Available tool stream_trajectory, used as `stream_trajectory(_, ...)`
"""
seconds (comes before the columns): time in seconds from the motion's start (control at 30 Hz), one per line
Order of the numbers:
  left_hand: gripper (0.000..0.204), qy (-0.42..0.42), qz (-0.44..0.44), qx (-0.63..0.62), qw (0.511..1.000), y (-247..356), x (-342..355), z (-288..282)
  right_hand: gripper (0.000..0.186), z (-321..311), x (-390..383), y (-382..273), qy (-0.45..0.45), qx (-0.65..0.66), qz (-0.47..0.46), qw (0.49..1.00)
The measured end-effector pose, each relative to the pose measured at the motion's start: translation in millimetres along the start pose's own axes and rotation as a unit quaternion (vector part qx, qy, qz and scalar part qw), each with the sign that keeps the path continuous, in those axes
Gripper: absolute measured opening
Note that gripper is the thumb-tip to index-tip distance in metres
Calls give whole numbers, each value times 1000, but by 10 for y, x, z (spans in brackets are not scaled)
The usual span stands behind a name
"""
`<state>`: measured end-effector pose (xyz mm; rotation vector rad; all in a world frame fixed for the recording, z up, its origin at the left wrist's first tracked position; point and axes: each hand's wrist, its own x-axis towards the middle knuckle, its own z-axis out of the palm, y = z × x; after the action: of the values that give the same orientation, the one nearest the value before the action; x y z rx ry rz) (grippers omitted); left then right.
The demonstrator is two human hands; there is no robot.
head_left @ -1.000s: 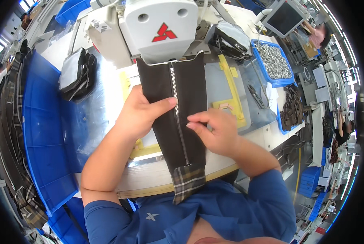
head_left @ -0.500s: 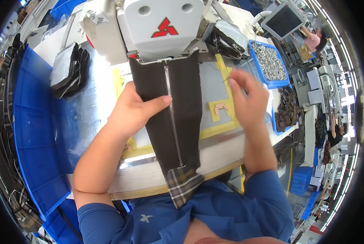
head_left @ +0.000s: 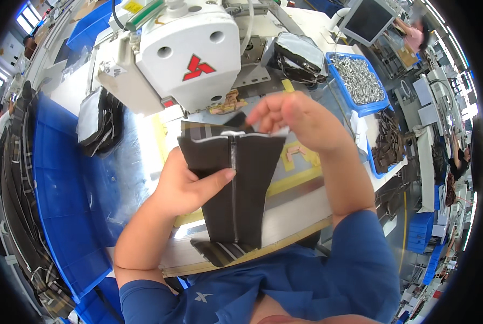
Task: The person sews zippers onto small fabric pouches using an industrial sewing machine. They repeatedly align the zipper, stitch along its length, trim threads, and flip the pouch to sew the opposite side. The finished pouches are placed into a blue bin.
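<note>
My left hand (head_left: pixel 185 189) grips a black fabric piece (head_left: pixel 252 189) with a metal zipper (head_left: pixel 232 154) down its middle, thumb across the front beside the zip. Plaid fabric (head_left: pixel 201 129) shows along the top edge, more at the folded lower end. My right hand (head_left: pixel 295 119) is at the upper right edge, fingers curled and slightly blurred; I cannot tell whether they grip it. Above stands a white sewing machine (head_left: pixel 190 59), with yellow-edged plates (head_left: pixel 282 183) on the worktable under the piece.
A blue bin (head_left: pixel 63 205) borders the left. Dark bundles (head_left: pixel 98 121), (head_left: pixel 298 59) flank the machine. At right are a blue tray of metal parts (head_left: pixel 360 81), dark small pieces (head_left: pixel 387 140) and a monitor (head_left: pixel 366 21). Other people (head_left: pixel 411 35) are in the background.
The fabric's top has come down away from the machine, now showing plaid. My left hand has moved lower with it. My right hand has moved up and leftward to the top edge.
</note>
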<state>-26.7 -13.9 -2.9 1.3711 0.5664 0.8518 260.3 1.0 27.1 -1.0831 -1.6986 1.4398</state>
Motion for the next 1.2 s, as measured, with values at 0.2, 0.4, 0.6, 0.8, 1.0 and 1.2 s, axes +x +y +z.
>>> stream_trajectory(0.2, 37, 2, 26, 24, 999, 75, -42, -7, 86, 46, -156, 109, -67, 159, 125, 977)
stream_trajectory(0.4, 38, -34, 27, 80, 996, 38, -45, 143, 67, 302, -85, -42, -72, 369, -23, 927)
stream_trajectory(0.6, 21, -46, 24, 83, 995, 20, -118, 241, 61, 379, -207, -192, 25, 344, -13, 938)
stream_trajectory(0.8, 23, -35, 41, 112, 992, 94, -123, 256, 53, 437, -255, -217, 40, 276, -16, 960)
stream_trajectory(1.0, 39, -95, 58, 203, 973, 200, -101, 224, 47, 405, -264, -165, 3, 156, 40, 987)
stream_trajectory(1.2, 31, -30, 172, 308, 935, 197, -157, 271, 39, 493, -230, -95, 5, 115, -4, 993)
